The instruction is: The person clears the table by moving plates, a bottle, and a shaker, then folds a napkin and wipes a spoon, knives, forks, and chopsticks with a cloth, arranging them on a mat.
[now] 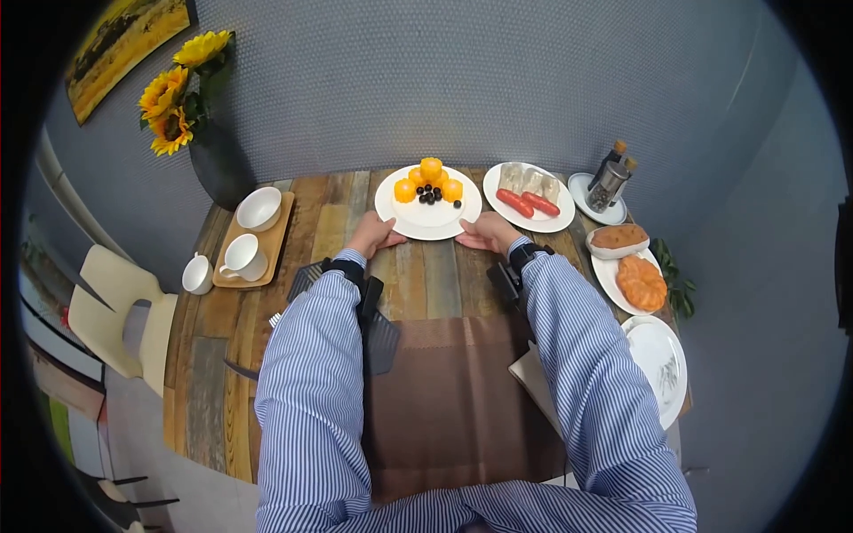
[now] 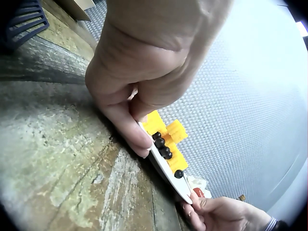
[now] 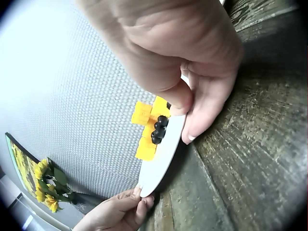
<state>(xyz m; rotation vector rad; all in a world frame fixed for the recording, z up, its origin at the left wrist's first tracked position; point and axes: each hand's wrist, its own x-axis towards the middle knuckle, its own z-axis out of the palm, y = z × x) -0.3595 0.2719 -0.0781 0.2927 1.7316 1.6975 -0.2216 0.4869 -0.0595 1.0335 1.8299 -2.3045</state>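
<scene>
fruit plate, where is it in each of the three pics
Head: the plate is upper middle, between the left hand and right hand.
Left wrist: plate lower middle, nearly edge-on, slanting down to the right.
Right wrist: plate just right of centre, slanting down to the left.
Shared landmark: dark berries beside yellow pieces.

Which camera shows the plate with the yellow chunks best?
The head view: the plate appears from above, rim nearly whole, between the left hand and right hand. Both wrist views show it steeply from the side, partly covered.
</scene>
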